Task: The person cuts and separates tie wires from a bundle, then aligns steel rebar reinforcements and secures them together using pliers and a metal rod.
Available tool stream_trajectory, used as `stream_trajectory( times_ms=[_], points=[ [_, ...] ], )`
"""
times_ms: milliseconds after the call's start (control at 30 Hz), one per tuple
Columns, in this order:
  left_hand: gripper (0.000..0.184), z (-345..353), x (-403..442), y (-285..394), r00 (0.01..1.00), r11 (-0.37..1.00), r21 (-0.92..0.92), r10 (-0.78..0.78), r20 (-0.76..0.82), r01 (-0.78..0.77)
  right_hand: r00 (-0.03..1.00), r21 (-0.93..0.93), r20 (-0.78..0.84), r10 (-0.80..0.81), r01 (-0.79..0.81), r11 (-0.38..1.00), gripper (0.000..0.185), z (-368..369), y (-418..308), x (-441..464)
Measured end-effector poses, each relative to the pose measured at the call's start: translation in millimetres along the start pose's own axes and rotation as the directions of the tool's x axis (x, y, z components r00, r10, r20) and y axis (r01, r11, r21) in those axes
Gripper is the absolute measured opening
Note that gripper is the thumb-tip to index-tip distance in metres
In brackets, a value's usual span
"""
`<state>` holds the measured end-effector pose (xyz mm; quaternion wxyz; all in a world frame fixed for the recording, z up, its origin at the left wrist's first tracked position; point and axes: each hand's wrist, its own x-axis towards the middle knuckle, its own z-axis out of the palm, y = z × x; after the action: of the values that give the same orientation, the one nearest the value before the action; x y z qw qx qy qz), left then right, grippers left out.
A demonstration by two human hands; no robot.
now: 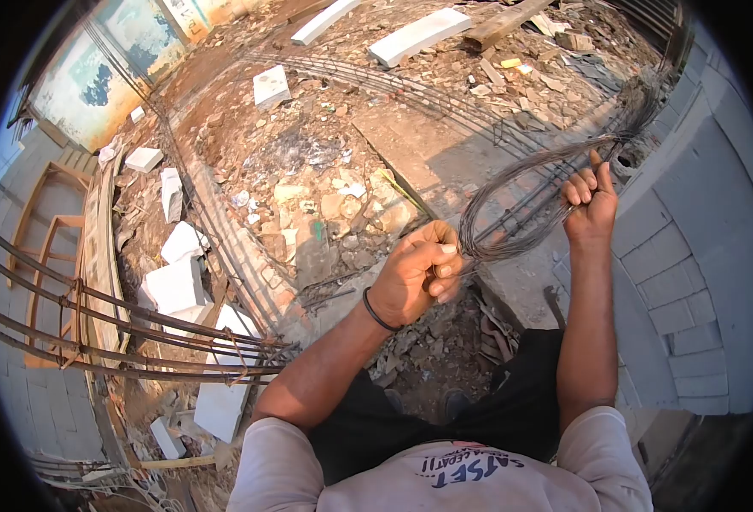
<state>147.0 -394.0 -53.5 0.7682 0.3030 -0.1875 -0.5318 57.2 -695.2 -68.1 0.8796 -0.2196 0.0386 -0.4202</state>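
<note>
Several long, rust-brown steel bars (138, 311), tied into a cage, jut across the lower left. At centre, our left hand (423, 269) pinches the dark, looped, thin-wire bundle (500, 250), probably steadying it; right of centre, our right hand (590, 200) curls half-closed at its far side, perhaps spreading the loop; whether it grips, we cannot tell.

Pale short-sleeved T-shirt (376, 488), dark printed lettering (470, 472), black trousers (355, 439), thin black band (373, 311) around left wrist (383, 294)

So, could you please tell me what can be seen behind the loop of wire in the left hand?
Through the loop of wire, dark metal bars and rough ground show. Whatever lies directly behind the wire itself or the left hand is covered.
</note>
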Motion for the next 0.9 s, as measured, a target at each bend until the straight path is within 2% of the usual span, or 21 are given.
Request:
stream_trajectory(
  times_ms=[133, 200, 400, 567, 733, 900],
  points=[
    [0.006, 5, 0, 0, 0.997, 0.990, 0.136, 0.043, -0.071, -0.033, 1.000, -0.014, -0.018, -0.022, 0.022, 1.000, 0.033, 0, -1, 0],
    [0.007, 2, 1, 0, 0.992, 0.952, 0.305, 0.064, -0.109, -0.028, 0.999, -0.031, -0.036, -0.035, 0.033, 0.999, 0.033, 2, 0, -2],
    [0.010, -6, 5, -4, 0.973, 0.960, 0.247, 0.174, -0.149, -0.134, 0.998, -0.047, -0.034, -0.061, 0.060, 0.997, 0.033, -2, -1, 0],
    [0.007, -3, 4, -5, 0.983, 0.971, 0.229, 0.100, -0.155, -0.063, 0.998, -0.025, 0.016, -0.062, 0.062, 0.998, 0.035, -5, -5, 1],
    [0.004, 1, 5, -6, 0.983, 0.978, 0.203, 0.079, -0.163, -0.045, 0.996, -0.049, -0.024, -0.082, 0.080, 0.996, 0.033, 0, -4, -2],
    [0.006, 3, 4, -4, 0.981, 0.959, 0.283, 0.056, -0.188, -0.001, 0.995, -0.065, -0.043, -0.094, 0.091, 0.994, 0.033, 2, -4, -4]
  ],
)
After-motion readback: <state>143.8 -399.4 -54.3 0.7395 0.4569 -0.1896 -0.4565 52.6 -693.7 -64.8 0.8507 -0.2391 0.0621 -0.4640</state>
